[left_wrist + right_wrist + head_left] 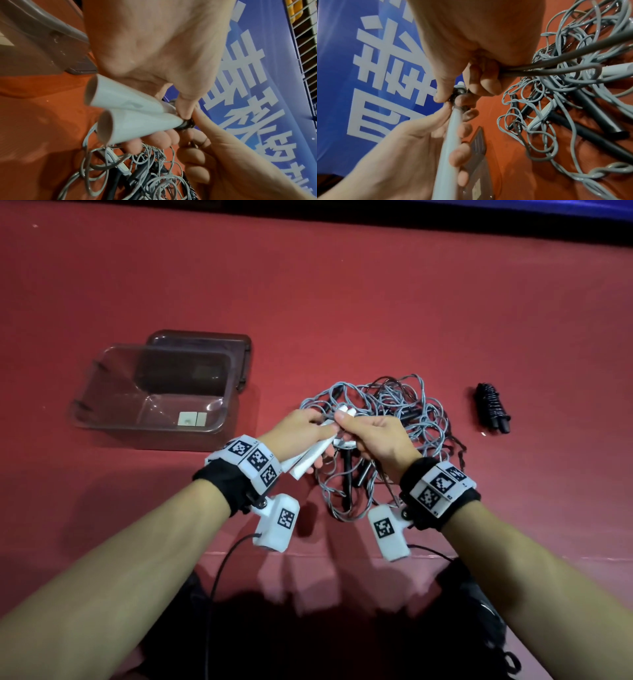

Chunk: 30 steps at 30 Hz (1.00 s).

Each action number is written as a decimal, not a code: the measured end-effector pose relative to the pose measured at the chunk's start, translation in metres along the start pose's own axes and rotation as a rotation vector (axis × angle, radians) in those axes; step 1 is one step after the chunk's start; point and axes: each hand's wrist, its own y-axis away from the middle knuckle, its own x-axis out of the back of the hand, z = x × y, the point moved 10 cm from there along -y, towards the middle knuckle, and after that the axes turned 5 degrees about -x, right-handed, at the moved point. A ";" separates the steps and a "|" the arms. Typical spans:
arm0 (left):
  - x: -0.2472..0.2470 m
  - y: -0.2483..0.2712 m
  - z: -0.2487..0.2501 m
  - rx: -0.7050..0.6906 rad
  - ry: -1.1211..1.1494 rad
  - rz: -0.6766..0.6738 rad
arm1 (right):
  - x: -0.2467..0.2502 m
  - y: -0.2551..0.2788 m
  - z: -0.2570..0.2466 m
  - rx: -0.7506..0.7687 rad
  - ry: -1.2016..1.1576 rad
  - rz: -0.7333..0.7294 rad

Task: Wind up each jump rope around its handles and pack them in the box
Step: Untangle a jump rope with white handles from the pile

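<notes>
Tangles beside the box (219, 419) may snag cord (556, 70) gripped by right hand (380, 440) while left hand (301, 429) clasps white handles (130, 115).

A clear plastic box (150, 392) sits open at ten o'clock. At centre lies a tangled heap of grey jump-rope cord (387, 419) with black handles (347, 477); two white handles (310, 455) are held together above it. A wound black rope bundle (492, 409) lies at two o'clock.

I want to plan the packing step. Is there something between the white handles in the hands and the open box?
Nothing visible blocks the way. The white handles, held by the left hand, are just right of the clear box, which is open and holds no rope. But their grey rope is unwound, tangled with other ropes.
</notes>
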 end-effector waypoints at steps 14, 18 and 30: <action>0.043 -0.010 0.009 -0.169 -0.123 0.349 | -0.039 0.018 -0.010 0.156 0.457 -0.029; 0.045 -0.010 0.011 -0.197 -0.302 0.294 | -0.032 0.023 -0.047 0.360 1.001 0.064; 0.007 0.000 0.017 -0.130 -0.836 -0.069 | -0.071 0.052 -0.083 0.993 1.506 -0.196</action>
